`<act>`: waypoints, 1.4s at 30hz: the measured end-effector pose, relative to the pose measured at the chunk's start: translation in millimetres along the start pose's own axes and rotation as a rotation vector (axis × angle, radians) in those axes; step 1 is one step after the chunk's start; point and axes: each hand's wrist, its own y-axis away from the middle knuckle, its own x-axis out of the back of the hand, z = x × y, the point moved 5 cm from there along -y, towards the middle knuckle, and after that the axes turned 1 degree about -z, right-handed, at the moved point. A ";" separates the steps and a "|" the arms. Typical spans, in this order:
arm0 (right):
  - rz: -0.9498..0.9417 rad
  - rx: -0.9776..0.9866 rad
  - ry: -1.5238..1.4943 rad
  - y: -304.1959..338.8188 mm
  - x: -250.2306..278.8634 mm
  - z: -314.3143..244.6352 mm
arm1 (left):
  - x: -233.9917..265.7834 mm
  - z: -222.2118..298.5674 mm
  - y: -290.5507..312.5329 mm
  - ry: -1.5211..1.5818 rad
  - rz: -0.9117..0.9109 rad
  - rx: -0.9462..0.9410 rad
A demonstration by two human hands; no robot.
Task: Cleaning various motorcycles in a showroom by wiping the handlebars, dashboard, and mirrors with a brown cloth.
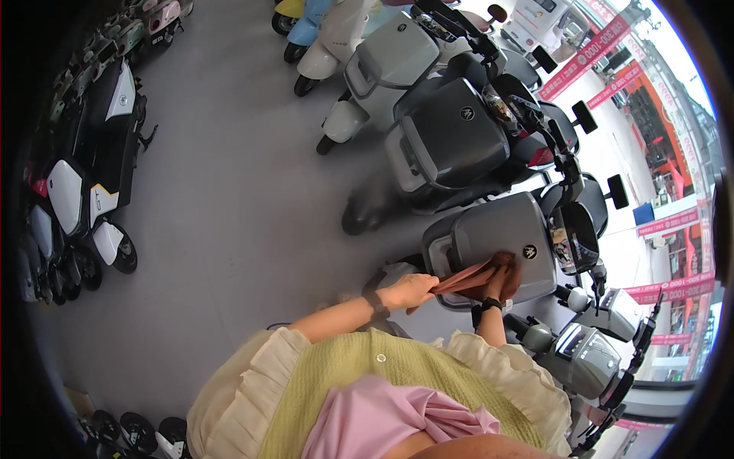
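A brown cloth (465, 280) stretches between my two hands across the front of a grey scooter (501, 226). My left hand (409, 291) is closed round the cloth's left end, just off the scooter's lower front edge. Against the grey front panel, below its round dark badge, my right hand (501, 277) presses the bunched cloth; the fabric partly hides its fingers. A dark band circles each wrist. The scooter's lower front and wheel are partly hidden behind my left forearm.
A dark grey scooter (451, 138) and a light grey one (394, 53) stand beyond in the same row. Silver scooters (585, 356) are close on my right. Across the grey floor (222, 176), black-and-white scooters (92, 153) line the left side. Glass with pink banners (589, 53) bounds the right.
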 end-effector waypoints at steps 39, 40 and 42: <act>0.372 0.442 0.467 -329.8 -233.8 -323.2 | 447.1 24.3 -346.6 -0.359 0.904 -0.781; 0.301 0.541 0.437 -331.1 -232.1 -320.1 | 454.8 21.3 -351.2 -0.359 0.899 -0.787; 0.244 0.628 0.417 -337.8 -221.5 -307.0 | 462.4 17.4 -368.9 -0.478 0.830 -0.772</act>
